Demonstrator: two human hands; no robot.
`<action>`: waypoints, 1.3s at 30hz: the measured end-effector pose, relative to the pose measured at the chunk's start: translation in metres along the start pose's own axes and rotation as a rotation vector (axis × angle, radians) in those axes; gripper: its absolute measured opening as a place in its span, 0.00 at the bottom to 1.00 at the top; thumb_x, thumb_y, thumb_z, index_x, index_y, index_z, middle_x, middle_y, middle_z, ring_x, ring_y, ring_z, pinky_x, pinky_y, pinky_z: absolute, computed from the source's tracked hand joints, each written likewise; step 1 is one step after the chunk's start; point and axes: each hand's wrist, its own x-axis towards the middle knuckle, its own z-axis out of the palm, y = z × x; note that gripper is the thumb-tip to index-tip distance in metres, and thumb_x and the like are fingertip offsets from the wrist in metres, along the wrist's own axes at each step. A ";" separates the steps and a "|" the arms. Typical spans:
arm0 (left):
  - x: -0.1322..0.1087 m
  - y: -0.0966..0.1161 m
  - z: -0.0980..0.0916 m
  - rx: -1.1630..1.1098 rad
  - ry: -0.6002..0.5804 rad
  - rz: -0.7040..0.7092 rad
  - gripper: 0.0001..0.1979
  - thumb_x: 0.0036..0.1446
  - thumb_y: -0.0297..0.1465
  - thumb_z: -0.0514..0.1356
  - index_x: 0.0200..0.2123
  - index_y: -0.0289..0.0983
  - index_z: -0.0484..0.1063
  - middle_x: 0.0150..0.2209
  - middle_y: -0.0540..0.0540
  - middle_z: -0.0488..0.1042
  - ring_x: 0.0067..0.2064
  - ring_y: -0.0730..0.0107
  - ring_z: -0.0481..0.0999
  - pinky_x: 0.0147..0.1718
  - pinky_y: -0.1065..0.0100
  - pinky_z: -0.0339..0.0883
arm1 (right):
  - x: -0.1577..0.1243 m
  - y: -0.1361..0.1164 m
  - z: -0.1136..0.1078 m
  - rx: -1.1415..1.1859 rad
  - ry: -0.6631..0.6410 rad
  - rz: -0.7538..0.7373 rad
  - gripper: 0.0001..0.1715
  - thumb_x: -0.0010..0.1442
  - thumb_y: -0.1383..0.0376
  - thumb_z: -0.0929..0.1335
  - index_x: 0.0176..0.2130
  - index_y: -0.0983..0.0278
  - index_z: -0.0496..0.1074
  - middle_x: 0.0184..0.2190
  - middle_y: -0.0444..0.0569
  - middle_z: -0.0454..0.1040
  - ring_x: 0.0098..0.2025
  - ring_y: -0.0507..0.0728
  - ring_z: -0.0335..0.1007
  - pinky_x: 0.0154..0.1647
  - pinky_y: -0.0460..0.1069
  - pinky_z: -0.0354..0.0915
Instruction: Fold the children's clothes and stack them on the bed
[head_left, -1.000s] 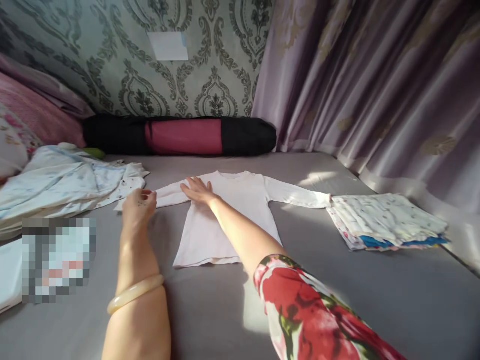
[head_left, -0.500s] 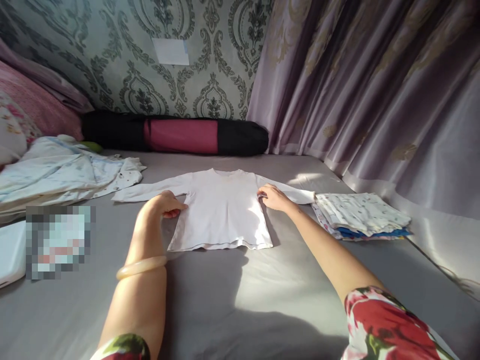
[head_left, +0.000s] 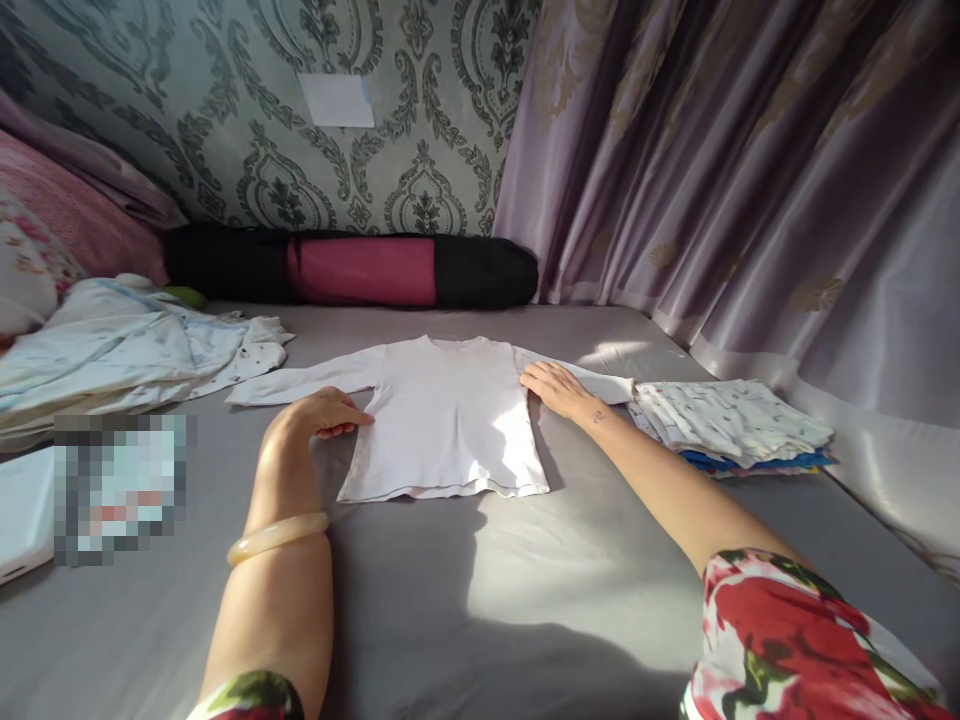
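A small white long-sleeved shirt lies flat on the grey bed sheet, sleeves spread to both sides. My left hand rests at the shirt's left side just below the armpit, fingers stretched toward the cloth and lying on it. My right hand lies flat on the shirt's right armpit and sleeve, fingers extended. A pale bangle sits on my left forearm.
A stack of folded printed clothes lies right of the shirt. A heap of unfolded light garments lies at the left. A black and pink roll bag lies against the patterned wall. Purple curtains hang at right.
One second ago my right hand pressed the left shoulder and my left hand held the left sleeve. My right hand has since crossed to the right armpit; my left hand has moved to the shirt's left side.
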 end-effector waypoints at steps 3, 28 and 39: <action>-0.002 0.003 -0.001 -0.067 -0.092 -0.084 0.15 0.37 0.37 0.69 0.16 0.37 0.67 0.16 0.50 0.64 0.17 0.76 0.60 0.15 0.74 0.53 | -0.003 -0.005 -0.003 0.010 0.003 0.040 0.15 0.66 0.72 0.59 0.44 0.63 0.73 0.44 0.53 0.71 0.46 0.58 0.62 0.46 0.50 0.55; -0.088 -0.010 0.026 0.083 -0.123 -0.016 0.22 0.37 0.49 0.66 0.23 0.39 0.62 0.20 0.50 0.70 0.24 0.67 0.70 0.23 0.70 0.58 | -0.079 -0.085 -0.048 0.712 -0.406 0.553 0.23 0.55 0.52 0.66 0.17 0.61 0.62 0.15 0.41 0.62 0.22 0.51 0.61 0.23 0.46 0.51; -0.056 0.071 0.095 0.534 0.201 0.664 0.18 0.64 0.30 0.44 0.51 0.36 0.67 0.54 0.37 0.70 0.58 0.61 0.68 0.58 0.62 0.60 | -0.016 -0.132 -0.030 0.373 0.050 0.295 0.28 0.70 0.59 0.55 0.63 0.69 0.60 0.66 0.63 0.56 0.67 0.66 0.49 0.65 0.61 0.49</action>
